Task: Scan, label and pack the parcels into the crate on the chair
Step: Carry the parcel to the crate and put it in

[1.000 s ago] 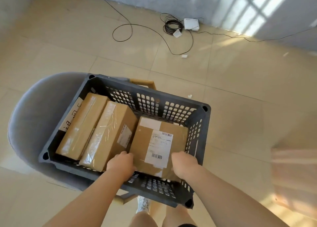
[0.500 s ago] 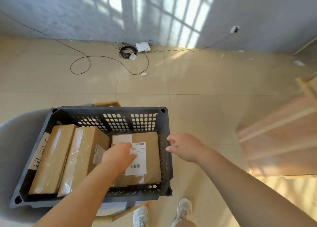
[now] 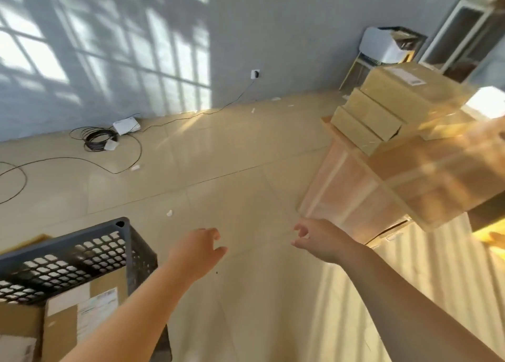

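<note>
Nearest, at bottom left: dark grey perforated plastic crate point(image 3: 82, 248), now down in the corner of the view instead of centred as 0.5 s ago. Inside, against its right wall, brown cardboard parcel with a white printed label point(image 3: 82, 316), lying flat; just left of it, edge of a 2nd brown cardboard parcel point(image 3: 16, 320). Left hand point(image 3: 198, 248) no longer on the labelled parcel: out past the crate's right wall, over bare tile, fingers loosely curled, thumb apart, holding nothing. Right hand point(image 3: 319, 241) further right than before, near the pale wooden table point(image 3: 344, 186), fingers loosely bent and slightly spread, empty. On the table, newly in view and blurred, stepped stack of at least 3 brown cardboard boxes point(image 3: 382, 110). Beyond, by the grey wall, coiled black cable point(image 3: 99, 141) beside a small white box point(image 3: 126, 125).
</note>
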Demonstrator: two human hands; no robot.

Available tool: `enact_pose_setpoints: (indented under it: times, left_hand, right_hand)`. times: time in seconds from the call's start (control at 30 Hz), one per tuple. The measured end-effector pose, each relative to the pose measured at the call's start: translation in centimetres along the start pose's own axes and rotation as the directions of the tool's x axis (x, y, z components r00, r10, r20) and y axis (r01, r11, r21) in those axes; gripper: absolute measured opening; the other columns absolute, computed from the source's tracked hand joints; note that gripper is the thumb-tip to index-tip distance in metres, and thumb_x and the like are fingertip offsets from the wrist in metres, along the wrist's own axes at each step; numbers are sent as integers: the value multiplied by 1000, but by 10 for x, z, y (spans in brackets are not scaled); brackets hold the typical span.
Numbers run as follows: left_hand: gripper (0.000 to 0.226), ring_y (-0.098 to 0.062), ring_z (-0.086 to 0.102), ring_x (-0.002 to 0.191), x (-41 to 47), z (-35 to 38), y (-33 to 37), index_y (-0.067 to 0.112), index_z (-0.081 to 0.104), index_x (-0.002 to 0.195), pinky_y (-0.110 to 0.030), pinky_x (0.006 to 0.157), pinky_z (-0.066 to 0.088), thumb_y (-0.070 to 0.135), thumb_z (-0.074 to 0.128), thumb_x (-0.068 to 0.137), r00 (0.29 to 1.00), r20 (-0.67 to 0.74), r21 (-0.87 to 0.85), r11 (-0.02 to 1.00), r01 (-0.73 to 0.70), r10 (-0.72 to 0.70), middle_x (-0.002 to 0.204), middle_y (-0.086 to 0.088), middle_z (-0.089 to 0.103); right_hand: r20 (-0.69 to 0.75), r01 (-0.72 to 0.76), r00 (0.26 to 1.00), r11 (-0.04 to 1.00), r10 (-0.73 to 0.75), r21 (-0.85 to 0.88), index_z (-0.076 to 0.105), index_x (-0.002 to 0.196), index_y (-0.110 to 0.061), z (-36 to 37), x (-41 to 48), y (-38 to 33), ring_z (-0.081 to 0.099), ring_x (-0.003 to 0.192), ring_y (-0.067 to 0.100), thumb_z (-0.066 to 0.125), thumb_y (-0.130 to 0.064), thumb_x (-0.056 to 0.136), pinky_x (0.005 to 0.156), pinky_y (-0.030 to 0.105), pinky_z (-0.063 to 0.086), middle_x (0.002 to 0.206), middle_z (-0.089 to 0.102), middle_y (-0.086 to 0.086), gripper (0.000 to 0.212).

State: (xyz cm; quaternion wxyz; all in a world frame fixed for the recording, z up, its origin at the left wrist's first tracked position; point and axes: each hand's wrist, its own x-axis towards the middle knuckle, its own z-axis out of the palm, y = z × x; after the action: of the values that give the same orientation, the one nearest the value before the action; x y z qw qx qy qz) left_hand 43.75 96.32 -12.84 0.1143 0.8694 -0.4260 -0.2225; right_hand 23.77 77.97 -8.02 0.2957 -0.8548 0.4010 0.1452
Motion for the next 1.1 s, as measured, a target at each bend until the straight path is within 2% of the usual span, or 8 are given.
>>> enact_pose_setpoints:
  times: [0.33, 0.43, 0.57, 0.7, 0.8, 0.9, 1.0, 1.1]
  left_hand:
    - [39, -17, 57, 106, 69, 70, 207, 24, 57, 118, -30, 89, 46, 47, 56, 85, 976, 114, 44, 980, -193, 187, 117, 2, 61]
    - [42, -17, 57, 106, 92, 85, 256, 25, 55, 120, -29, 88, 45, 50, 55, 85, 957, 152, 68, 964, -258, 246, 118, 3, 60]
    - [45, -16, 56, 109, 133, 100, 320, 27, 54, 122, -29, 90, 44, 53, 54, 85, 932, 197, 98, 940, -328, 305, 120, 3, 60]
    - [44, -16, 56, 109, 180, 113, 387, 27, 53, 122, -29, 90, 44, 52, 53, 86, 901, 234, 88, 914, -395, 367, 121, 4, 59]
    - [43, -16, 56, 107, 212, 121, 438, 26, 53, 121, -30, 89, 45, 51, 53, 86, 867, 272, 62, 891, -449, 418, 120, 4, 58]
    - [37, -13, 58, 95, 238, 130, 488, 25, 56, 115, -28, 80, 48, 49, 54, 87, 834, 306, 30, 871, -490, 459, 109, 5, 60]
    - [28, -9, 52, 72, 260, 139, 536, 21, 59, 95, -22, 61, 42, 47, 57, 86, 808, 327, 41, 847, -530, 490, 79, 9, 55]
    - [27, -9, 56, 72, 278, 155, 580, 23, 58, 94, -23, 62, 46, 49, 56, 86, 791, 367, 56, 837, -544, 489, 79, 7, 59]
  right_hand:
    - [-26, -252, 966, 963, 255, 91, 53, 129, -22, -91, -36, 220, 55, 97, 14, 63, -40, 87, 82, 27, 43, 109, 56, -4, 47]
    - [-28, -305, 950, 945, 310, 118, 51, 131, -22, -114, -39, 267, 52, 96, 11, 62, -42, 89, 78, 24, 37, 111, 55, -6, 48]
    - [-37, -372, 923, 914, 382, 166, 51, 131, -23, -143, -30, 324, 54, 113, 15, 64, -45, 87, 87, 25, 40, 128, 55, -2, 51]
    - [-64, -388, 913, 905, 403, 174, 55, 124, -27, -177, -14, 374, 51, 96, 10, 64, -44, 88, 80, 24, 38, 125, 56, -5, 41]
    - [-76, -412, 900, 895, 429, 173, 52, 128, -29, -201, -3, 409, 51, 101, 11, 61, -46, 90, 81, 24, 34, 128, 54, -8, 42]
    - [-52, -456, 883, 878, 467, 145, 46, 135, -26, -221, 8, 444, 52, 116, 15, 56, -50, 91, 85, 24, 34, 131, 52, -6, 52]
    - [-30, -495, 865, 861, 501, 119, 43, 137, -22, -242, 15, 479, 53, 115, 18, 54, -53, 91, 90, 25, 38, 128, 55, -2, 57]
    - [-24, -505, 858, 852, 513, 140, 43, 137, -19, -259, 18, 518, 56, 111, 21, 56, -52, 90, 95, 28, 42, 123, 56, 0, 59]
